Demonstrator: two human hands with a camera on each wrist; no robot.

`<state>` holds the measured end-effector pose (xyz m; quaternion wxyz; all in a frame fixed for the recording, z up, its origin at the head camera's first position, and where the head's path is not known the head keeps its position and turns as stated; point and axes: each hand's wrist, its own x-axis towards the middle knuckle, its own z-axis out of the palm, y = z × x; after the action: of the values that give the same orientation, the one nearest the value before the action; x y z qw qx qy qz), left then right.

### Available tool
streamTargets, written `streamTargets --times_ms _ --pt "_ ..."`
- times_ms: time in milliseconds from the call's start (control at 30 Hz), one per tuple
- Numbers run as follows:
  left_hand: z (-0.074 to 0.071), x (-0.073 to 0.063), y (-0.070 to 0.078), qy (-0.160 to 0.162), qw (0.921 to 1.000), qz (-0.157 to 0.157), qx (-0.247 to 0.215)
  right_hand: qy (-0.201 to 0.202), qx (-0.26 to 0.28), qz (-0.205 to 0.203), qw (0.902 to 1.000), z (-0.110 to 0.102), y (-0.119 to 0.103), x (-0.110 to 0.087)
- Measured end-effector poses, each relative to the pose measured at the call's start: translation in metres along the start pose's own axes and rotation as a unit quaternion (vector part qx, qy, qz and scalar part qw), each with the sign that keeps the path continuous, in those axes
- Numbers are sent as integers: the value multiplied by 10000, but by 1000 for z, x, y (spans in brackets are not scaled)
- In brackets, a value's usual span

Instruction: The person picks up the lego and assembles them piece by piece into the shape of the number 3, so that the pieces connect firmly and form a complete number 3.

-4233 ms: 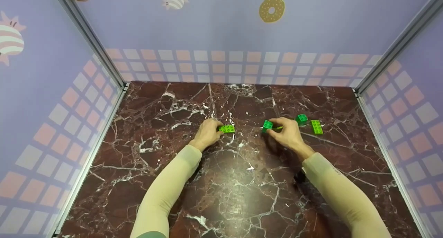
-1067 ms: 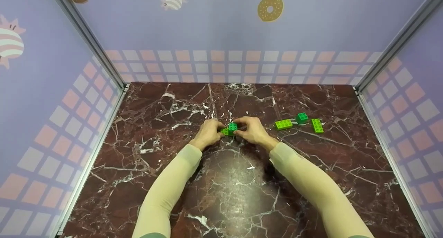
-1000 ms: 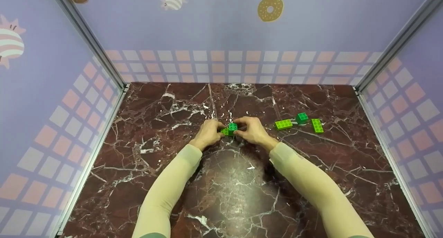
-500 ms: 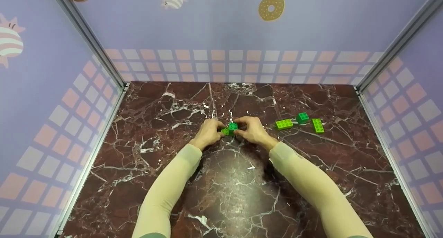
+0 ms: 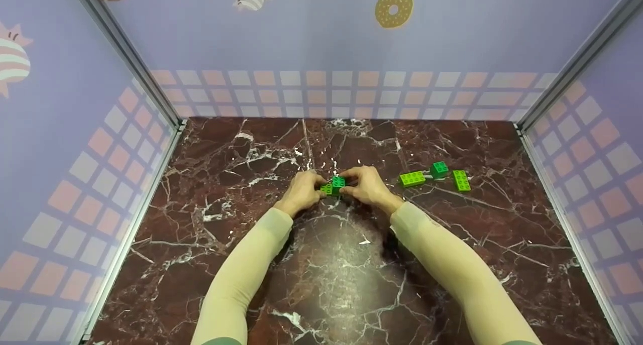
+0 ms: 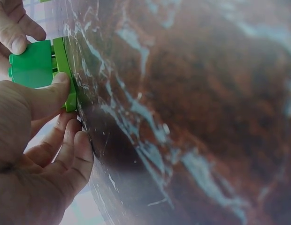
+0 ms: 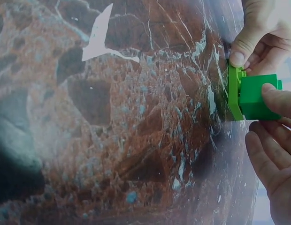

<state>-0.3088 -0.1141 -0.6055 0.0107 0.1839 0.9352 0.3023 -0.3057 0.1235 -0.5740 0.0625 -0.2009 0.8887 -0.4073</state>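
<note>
Near the middle of the dark marble tabletop, my left hand (image 5: pixel 302 190) pinches a flat lime-green toy brick (image 5: pixel 326 189) at its left end. From the other side, my right hand (image 5: pixel 368 187) grips a taller dark-green toy brick (image 5: pixel 338 185) between thumb and fingers. In the right wrist view the dark-green brick (image 7: pixel 259 97) sits over one end of the lime brick (image 7: pixel 234 91). A narrow gap with studs shows between the two bricks in the left wrist view, so the dark-green brick (image 6: pixel 33 64) does not look fully pressed down. The lime brick lies on the tabletop.
To the right lie a lime-green brick (image 5: pixel 412 179), a dark-green brick (image 5: pixel 439 169) and another lime-green brick (image 5: pixel 461 181). Patterned panels (image 5: pixel 341 48) enclose the marble tabletop (image 5: pixel 241 149) at the back and both sides.
My right hand has carried the dark-green brick leftward from beside the loose bricks onto the lime brick. Over the last second both hands stay almost still. The left hand keeps its place throughout.
</note>
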Motion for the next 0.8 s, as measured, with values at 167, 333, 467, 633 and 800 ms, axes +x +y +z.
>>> streamTargets --times_ms 167,333,467,633,800 --pt "2 2 -3 5 9999 -30 114 16 -449 -148 9989 -2 -2 3" --pt "4 4 -3 -72 9997 -217 98 -9 -769 -470 9959 -3 -4 7" --pt "8 8 -9 -86 9997 -199 93 -135 -1050 -633 9924 -4 -7 10" --pt "28 21 -37 44 9995 -13 313 -232 -1292 -616 9894 -7 -9 12" --pt "22 15 -29 10 9997 -90 214 -328 -1227 -719 9893 -7 -8 11"
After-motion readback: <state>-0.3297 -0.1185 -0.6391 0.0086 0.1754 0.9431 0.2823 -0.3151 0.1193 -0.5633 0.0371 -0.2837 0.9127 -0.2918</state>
